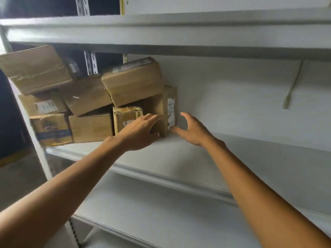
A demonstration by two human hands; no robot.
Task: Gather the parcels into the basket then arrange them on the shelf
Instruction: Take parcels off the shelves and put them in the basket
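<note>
Eight cardboard parcels (87, 97) crowd the left end of the middle shelf (232, 158), one of three shelf boards in view. Three are stacked at the far left, the top one tilted. Two more sit beside them, one leaning on the other. Next comes one small crumpled box (127, 117) with one tilted box (133, 81) over it. Last is one upright end parcel (169, 106), with labels on its right side. The left hand (141, 131) lies with straight fingers against this parcel's front. The right hand (191, 129) is spread wide and holds nothing; its thumb is at the parcel's lower right corner, though whether it touches I cannot tell. Bare shelf runs on to the right.
</note>
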